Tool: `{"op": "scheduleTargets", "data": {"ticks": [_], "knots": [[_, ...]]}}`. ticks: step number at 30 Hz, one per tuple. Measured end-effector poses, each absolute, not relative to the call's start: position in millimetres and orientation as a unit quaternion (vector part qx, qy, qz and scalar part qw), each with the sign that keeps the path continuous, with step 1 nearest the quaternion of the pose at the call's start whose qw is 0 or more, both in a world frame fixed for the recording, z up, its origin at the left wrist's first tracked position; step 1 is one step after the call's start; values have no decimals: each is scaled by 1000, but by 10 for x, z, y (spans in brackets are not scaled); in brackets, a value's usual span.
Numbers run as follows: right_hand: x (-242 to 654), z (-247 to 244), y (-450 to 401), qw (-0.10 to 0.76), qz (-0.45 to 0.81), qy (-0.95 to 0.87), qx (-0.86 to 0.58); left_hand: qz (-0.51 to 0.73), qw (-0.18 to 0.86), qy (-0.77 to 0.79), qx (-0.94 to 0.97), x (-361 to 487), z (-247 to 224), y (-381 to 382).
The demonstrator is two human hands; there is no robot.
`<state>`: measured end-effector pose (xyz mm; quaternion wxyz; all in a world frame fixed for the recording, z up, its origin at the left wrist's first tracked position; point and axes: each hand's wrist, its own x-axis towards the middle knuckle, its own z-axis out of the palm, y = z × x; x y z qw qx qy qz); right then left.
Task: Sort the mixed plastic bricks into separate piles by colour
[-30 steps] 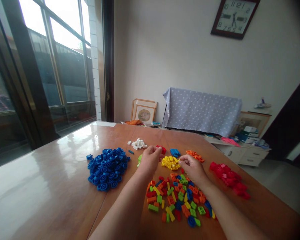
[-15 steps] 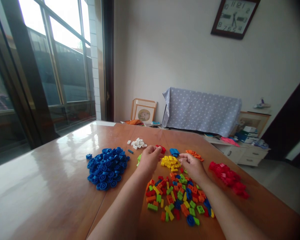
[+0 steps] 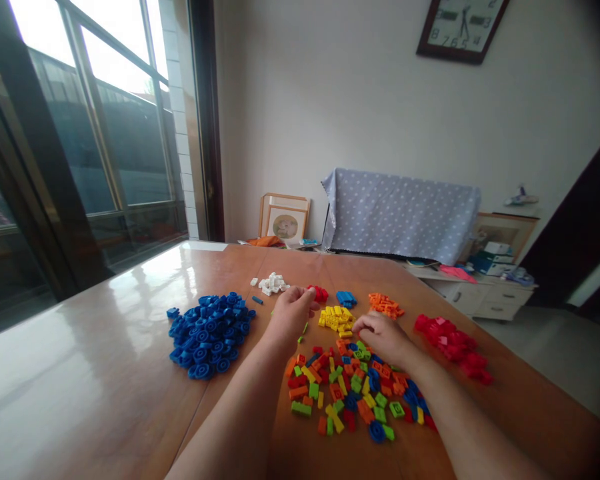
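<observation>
My left hand [image 3: 294, 310] is over the table, left of a yellow brick pile [image 3: 337, 320], its fingers pinched together near the small red pile [image 3: 319, 293]; what they hold, if anything, is too small to name. My right hand [image 3: 377, 330] reaches down with curled fingers at the back edge of the mixed bricks [image 3: 350, 393], right of the yellow pile. Whatever lies between its fingertips is hidden. A few green bricks [image 3: 303, 333] show beside my left hand, partly covered by it.
Blue round pieces [image 3: 210, 337] are heaped on the left of the table [image 3: 130, 373]. White bricks [image 3: 274, 284], light-blue bricks [image 3: 347, 299] and orange bricks [image 3: 385, 305] lie along the back. A red pile [image 3: 453, 347] is at the right.
My right hand has come down and nearer to the mixed bricks, uncovering more of the orange pile. My left hand has moved slightly left. The camera view has shifted a little.
</observation>
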<state>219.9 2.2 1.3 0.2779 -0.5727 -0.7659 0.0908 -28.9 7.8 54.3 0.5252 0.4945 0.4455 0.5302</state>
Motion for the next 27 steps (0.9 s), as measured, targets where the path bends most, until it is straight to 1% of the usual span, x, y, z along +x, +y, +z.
{"op": "scheduleTargets", "data": {"ticks": [4,8,13,18,20,27], "knots": [[2161,3,6,218,70,-792,-566,526,517,452,501,-287,527,80],[2118,-15,12,198,68,-797,-567,528,513,451,505,-285,518,80],[2103,-13,15,208,92,-795,-563,530,516,445,505,-278,527,69],[2184,-15,20,265,126,-769,-568,529,525,442,499,-279,534,54],[2246,-7,9,276,133,-761,-572,525,525,445,502,-281,541,50],[2394,76,-118,249,180,-754,-580,477,504,461,553,-258,539,33]]}}
